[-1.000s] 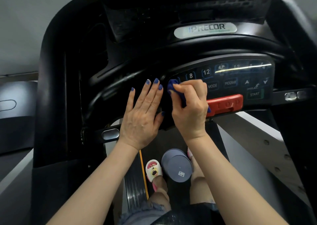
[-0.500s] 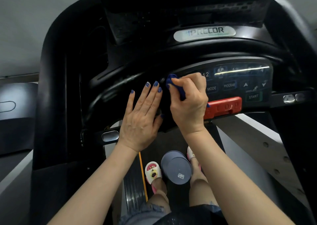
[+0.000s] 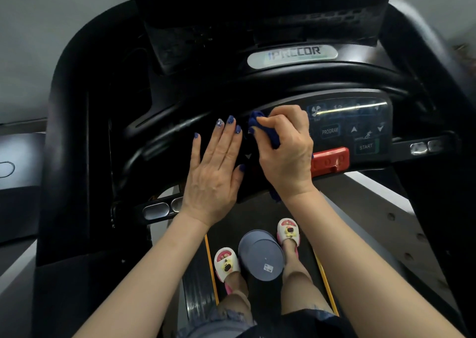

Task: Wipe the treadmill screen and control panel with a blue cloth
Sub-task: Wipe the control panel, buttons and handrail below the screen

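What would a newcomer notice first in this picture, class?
Two hands at the centre of the treadmill console: the right hand grips a blue cloth on the control panel, the left hand lies flat beside it. Next, the red stop bar right of them.

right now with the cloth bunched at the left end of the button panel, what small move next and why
Probably sweep the right hand, which grips the blue cloth, rightward across the control panel. The PROGRAM button, START button and arrow keys lie uncovered on that side, while the left hand rests flat, bracing the console.
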`<state>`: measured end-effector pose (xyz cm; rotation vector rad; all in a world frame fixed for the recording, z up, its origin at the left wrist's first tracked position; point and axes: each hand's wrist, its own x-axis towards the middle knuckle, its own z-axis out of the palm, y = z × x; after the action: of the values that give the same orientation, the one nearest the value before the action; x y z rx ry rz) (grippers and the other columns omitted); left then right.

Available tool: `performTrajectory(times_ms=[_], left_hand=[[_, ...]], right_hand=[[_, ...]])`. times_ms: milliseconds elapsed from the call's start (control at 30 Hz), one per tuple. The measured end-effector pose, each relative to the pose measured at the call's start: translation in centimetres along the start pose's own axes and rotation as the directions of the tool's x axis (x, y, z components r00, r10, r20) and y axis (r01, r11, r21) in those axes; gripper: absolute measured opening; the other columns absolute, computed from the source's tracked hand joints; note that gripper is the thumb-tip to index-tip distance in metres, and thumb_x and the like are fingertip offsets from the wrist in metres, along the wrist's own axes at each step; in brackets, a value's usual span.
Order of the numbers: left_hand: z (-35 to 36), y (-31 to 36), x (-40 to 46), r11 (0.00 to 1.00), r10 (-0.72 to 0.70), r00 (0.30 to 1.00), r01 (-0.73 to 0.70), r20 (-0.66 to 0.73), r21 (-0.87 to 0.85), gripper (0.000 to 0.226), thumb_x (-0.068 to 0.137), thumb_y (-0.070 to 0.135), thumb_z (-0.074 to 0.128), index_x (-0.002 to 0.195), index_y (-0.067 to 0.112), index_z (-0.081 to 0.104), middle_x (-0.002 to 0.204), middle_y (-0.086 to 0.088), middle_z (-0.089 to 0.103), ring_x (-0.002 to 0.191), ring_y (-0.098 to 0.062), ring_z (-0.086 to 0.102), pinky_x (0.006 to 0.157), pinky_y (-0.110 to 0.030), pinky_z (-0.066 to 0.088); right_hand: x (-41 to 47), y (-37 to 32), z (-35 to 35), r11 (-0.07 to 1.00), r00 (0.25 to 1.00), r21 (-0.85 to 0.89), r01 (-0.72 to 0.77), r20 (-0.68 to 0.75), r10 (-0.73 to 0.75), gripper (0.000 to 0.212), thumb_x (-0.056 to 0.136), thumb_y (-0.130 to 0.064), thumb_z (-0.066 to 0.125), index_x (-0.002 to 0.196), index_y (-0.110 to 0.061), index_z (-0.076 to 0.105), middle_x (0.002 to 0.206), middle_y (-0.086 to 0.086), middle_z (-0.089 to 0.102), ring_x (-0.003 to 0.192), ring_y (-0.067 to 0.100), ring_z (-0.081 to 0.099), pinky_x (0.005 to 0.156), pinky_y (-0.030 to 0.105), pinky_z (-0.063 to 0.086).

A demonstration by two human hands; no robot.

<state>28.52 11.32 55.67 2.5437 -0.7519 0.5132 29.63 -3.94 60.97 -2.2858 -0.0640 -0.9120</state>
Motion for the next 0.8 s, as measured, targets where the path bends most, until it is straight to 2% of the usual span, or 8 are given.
performTrajectory(times_ms=[133,200,333,433,567,700,800], left_hand=[[0.4,-0.2,-0.1,1.000,0.001,1.000,-0.001,-0.018,0.013,0.056,0.107,0.029,0.030,0.155,0.004,0.019,0.164,-0.009,0.014,0.154,-0.021,0.009,0.125,-0.050,0.005],[0.4,0.0,-0.1,1.000,0.002,1.000,-0.002,-0.023,0.002,0.056,0.107,0.029,0.031,0.155,0.004,0.019,0.164,-0.009,0.014,0.154,-0.022,0.010,0.125,-0.050,0.005],[0.4,0.0,-0.2,1.000,-0.002,1.000,0.003,-0.024,0.023,0.058,0.105,0.029,0.033,0.156,0.005,0.016,0.163,-0.008,0.015,0.153,-0.022,0.012,0.125,-0.048,0.005],[0.5,0.0,-0.2,1.000,-0.002,0.999,0.002,-0.032,0.025,0.058,0.105,0.029,0.033,0.155,0.004,0.018,0.163,-0.008,0.014,0.153,-0.023,0.013,0.125,-0.049,0.006],[0.3,0.1,-0.2,1.000,0.001,1.000,0.000,-0.029,0.021,0.059,0.106,0.030,0.032,0.155,0.003,0.016,0.164,-0.008,0.012,0.153,-0.023,0.011,0.125,-0.049,0.007],[0.4,0.0,-0.2,1.000,-0.004,1.000,0.005,-0.021,0.028,0.057,0.107,0.030,0.029,0.155,0.001,0.018,0.164,-0.010,0.014,0.153,-0.024,0.012,0.125,-0.050,0.007],[0.4,0.1,-0.2,1.000,-0.005,1.000,0.005,-0.022,0.026,0.056,0.107,0.030,0.028,0.155,0.001,0.020,0.163,-0.013,0.017,0.153,-0.024,0.013,0.125,-0.050,0.008]], right_hand=[[0.2,-0.3,0.6,0.997,0.994,0.037,-0.073,-0.076,0.076,0.006,0.083,0.000,0.073,0.082,0.002,0.067,0.090,0.012,0.060,0.085,0.022,0.055,0.077,0.027,0.049],[-0.7,-0.2,0.5,0.998,0.996,0.031,-0.063,-0.066,0.065,0.006,0.084,0.000,0.073,0.083,0.001,0.068,0.090,0.012,0.060,0.085,0.021,0.054,0.076,0.031,0.050],[-0.4,0.2,0.1,0.999,0.996,0.022,-0.048,-0.068,0.049,0.006,0.084,0.000,0.073,0.083,0.002,0.068,0.089,0.013,0.060,0.085,0.022,0.055,0.076,0.024,0.048],[0.2,-0.3,0.6,0.994,0.990,0.036,-0.100,-0.100,0.103,0.006,0.083,0.001,0.072,0.082,0.001,0.067,0.089,0.012,0.060,0.085,0.023,0.055,0.077,0.026,0.048],[-0.7,0.2,-0.5,0.999,0.998,0.007,-0.053,-0.041,0.053,0.006,0.085,-0.001,0.072,0.084,0.002,0.068,0.090,0.013,0.061,0.084,0.023,0.056,0.076,0.020,0.046],[0.7,0.0,0.1,0.991,0.986,0.019,-0.130,-0.105,0.132,0.005,0.083,0.000,0.072,0.081,0.001,0.067,0.088,0.012,0.061,0.084,0.023,0.056,0.077,0.018,0.044],[-0.2,-0.2,0.1,0.993,0.988,0.017,-0.119,-0.093,0.120,0.005,0.084,0.000,0.072,0.082,0.002,0.068,0.088,0.012,0.060,0.083,0.023,0.055,0.076,0.018,0.044]])
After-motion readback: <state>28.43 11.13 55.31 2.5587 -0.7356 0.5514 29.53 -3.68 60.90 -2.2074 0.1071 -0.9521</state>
